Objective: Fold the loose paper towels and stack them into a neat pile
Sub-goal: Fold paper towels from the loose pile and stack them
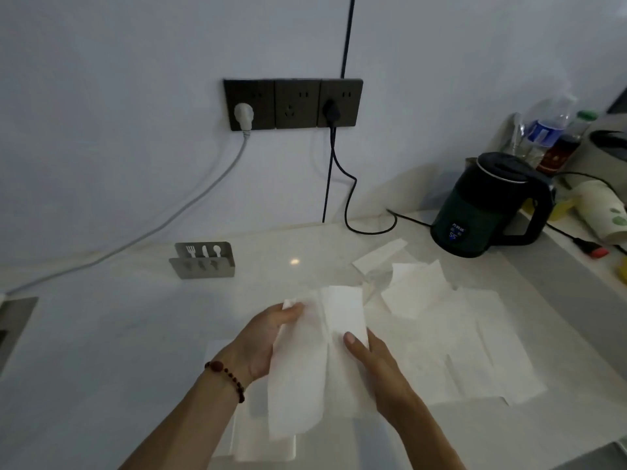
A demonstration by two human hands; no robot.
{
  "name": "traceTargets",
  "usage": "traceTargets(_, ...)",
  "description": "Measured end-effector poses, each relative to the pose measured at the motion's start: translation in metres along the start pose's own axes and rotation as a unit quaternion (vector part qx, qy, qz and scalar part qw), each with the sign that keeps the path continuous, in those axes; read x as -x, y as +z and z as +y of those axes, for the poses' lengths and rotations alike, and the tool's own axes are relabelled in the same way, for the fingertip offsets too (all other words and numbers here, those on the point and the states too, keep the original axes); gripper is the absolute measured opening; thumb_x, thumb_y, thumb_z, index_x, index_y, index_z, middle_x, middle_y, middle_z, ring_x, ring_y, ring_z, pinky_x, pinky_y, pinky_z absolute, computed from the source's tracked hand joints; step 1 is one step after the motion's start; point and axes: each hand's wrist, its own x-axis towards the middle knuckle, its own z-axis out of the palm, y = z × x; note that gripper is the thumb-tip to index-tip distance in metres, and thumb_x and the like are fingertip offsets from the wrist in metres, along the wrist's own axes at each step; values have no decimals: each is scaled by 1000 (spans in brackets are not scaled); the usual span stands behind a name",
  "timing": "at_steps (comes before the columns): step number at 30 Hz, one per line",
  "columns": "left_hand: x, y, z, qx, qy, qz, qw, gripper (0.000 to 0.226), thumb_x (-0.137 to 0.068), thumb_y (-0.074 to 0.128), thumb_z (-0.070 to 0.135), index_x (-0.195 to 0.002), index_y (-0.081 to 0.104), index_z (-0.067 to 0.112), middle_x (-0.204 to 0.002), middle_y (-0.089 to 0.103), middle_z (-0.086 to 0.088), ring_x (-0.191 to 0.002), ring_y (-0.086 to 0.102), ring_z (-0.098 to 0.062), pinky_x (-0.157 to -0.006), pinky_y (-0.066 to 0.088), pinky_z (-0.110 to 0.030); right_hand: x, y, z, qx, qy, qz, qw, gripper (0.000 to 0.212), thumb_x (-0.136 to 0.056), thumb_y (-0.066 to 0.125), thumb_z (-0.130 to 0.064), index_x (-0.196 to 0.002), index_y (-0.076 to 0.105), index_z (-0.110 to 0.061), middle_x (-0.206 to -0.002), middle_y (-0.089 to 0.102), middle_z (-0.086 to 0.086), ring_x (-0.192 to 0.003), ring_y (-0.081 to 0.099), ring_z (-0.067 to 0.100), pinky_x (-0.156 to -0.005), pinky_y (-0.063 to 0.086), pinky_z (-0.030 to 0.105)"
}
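Observation:
A white paper towel point(305, 364) hangs in the air above the pale counter point(118, 334), creased lengthwise down its middle. My left hand point(261, 344) grips its upper left edge, thumb on top. My right hand point(369, 361) holds its right side, thumb pressed on the front of the sheet. Below the held towel lies a folded white pile point(258, 442) near the counter's front edge. Several loose towels point(475, 351) lie spread flat and overlapping to the right, with a crumpled one point(414, 286) and a narrow strip point(380, 254) behind them.
A dark green electric kettle point(488, 205) stands at the back right, its black cord point(349, 198) running to the wall socket strip point(293, 103). A grey metal cutlery holder point(203, 261) sits at the wall. Bottles, a paper cup point(600, 208) and clutter crowd the far right.

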Motion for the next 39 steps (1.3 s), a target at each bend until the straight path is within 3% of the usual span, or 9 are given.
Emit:
traceTargets(2,0,-5,1,-70,28,32,997,24,-98,53,22,-105,70,6,-102,73,-12,-91,70,-26,-85,56,-40,1,4,1,-54,38,-4,998,46,-79,75,-40,-112,67,-9,-107,73,11,-100,69,31,-91,54,49)
traceTargets(4,2,-12,1,-128,41,48,990,20,-94,61,21,-107,70,8,-103,74,-10,-93,71,-26,-81,57,-38,1,8,3,2,27,48,998,20,-85,71,-20,-98,71,-6,-96,75,12,-88,72,29,-82,58,44)
traceTargets(6,7,-25,-3,-184,23,51,981,23,-87,70,11,-110,66,10,-101,74,-9,-87,72,-24,-72,57,-35,2,14,6,75,12,97,992,8,-87,67,-14,-90,72,-8,-89,75,8,-79,71,24,-71,59,35)
traceTargets(8,12,-37,-11,-260,7,64,963,26,-84,69,3,-108,64,11,-92,71,-7,-76,70,-20,-66,57,-34,6,20,10,124,12,115,986,8,-88,64,-15,-84,71,-13,-83,74,3,-74,70,18,-63,57,25)
traceTargets(11,20,-54,-24,-336,12,82,938,20,-83,67,-1,-100,67,8,-86,68,-9,-68,65,-15,-60,55,-26,9,29,24,167,20,117,979,11,-88,62,-17,-80,70,-17,-80,73,-1,-75,69,18,-69,57,33)
traceTargets(19,34,-81,-42,-381,55,150,911,4,-88,67,11,-91,70,10,-76,71,-3,-60,67,-10,-56,53,-21,10,46,46,179,22,151,972,13,-89,63,-19,-79,69,-14,-79,71,-2,-75,67,17,-64,52,28)
traceTargets(22,37,-91,-46,-411,62,182,891,13,-90,64,14,-80,71,12,-70,71,-2,-58,67,-9,-53,49,-19,9,50,53,171,34,157,972,14,-89,64,-21,-78,70,-14,-79,72,0,-76,68,18,-64,52,29)
traceTargets(30,31,-106,-54,-496,69,211,839,22,-87,66,22,-66,70,16,-59,68,7,-59,67,-11,-66,59,-31,0,59,59,196,40,167,965,12,-90,64,-23,-87,69,-13,-83,71,0,-76,66,15,-61,48,25)
traceTargets(39,28,-105,-59,-513,65,219,828,21,-87,65,25,-68,69,15,-62,68,8,-58,66,-8,-63,59,-29,-1,56,61,220,53,173,959,14,-91,63,-25,-87,68,-13,-83,70,-1,-74,65,14,-55,43,22)
